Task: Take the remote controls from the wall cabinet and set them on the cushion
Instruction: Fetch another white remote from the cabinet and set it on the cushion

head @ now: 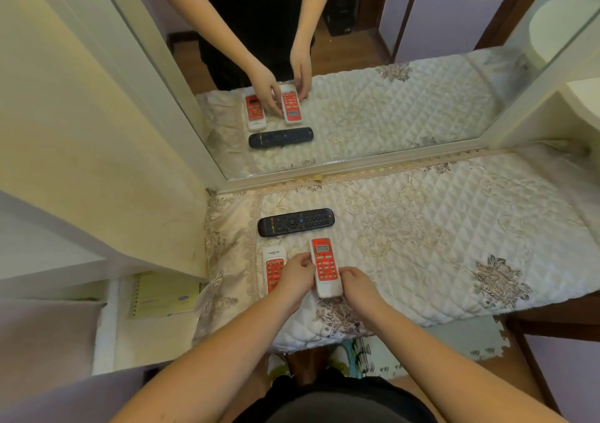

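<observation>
Three remotes on the quilted cushion [422, 244], all toward its left end. Black remote [295, 222] lying crosswise, farthest from the person, untouched. Just nearer than the black remote, two white-and-red remotes lengthwise, side by side. Right-hand red remote [324, 266] gripped at both sides of its near end: left hand [297, 279] closed on its left edge, right hand [358, 287] closed on its right edge and near corner. Display end pointing toward the black remote, close to it but apart. Cannot tell whether flat on the cushion or slightly lifted. Left-hand red remote [273, 268] flat on the cushion, its near part hidden under the left hand. Mirror [389, 49] standing behind the cushion, repeating remotes and hands.
</observation>
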Tool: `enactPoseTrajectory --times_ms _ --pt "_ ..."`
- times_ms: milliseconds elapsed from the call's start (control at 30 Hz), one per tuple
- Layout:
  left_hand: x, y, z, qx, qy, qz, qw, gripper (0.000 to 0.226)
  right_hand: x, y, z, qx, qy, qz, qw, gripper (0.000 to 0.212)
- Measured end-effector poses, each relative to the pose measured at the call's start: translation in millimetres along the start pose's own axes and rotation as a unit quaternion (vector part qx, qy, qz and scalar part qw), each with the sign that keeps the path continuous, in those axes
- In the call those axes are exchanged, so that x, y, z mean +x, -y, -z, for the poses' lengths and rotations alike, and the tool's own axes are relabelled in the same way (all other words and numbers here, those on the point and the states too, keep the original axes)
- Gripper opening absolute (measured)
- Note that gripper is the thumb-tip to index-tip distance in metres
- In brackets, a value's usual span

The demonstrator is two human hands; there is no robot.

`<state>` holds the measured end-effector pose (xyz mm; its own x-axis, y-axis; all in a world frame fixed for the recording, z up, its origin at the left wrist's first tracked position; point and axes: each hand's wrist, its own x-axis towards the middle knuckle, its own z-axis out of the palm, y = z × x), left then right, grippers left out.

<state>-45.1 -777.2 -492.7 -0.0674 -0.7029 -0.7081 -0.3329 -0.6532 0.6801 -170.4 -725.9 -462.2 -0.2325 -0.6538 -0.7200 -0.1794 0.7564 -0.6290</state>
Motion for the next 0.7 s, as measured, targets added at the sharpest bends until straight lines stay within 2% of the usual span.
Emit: enactPoseTrajectory --times_ms 100,167,333,700 --pt "-3 4 2 0.009 0.004 0.002 1.0 0.037 3 4 -2 0.018 0.002 0.005 1.0 0.028" --pt "-19 -3 3 0.016 0.008 -0.005 1.0 0.033 4 7 -1 0.032 0.001 0.005 0.999 0.025" --pt "-30 -4 3 0.047 0.001 -0.016 0.999 0.034 8 9 -1 0.033 -0.004 0.009 0.999 0.037" --pt "-42 -3 0 0.042 0.002 -0.024 0.999 0.031 2 8 -4 0.042 0.007 0.011 0.999 0.037"
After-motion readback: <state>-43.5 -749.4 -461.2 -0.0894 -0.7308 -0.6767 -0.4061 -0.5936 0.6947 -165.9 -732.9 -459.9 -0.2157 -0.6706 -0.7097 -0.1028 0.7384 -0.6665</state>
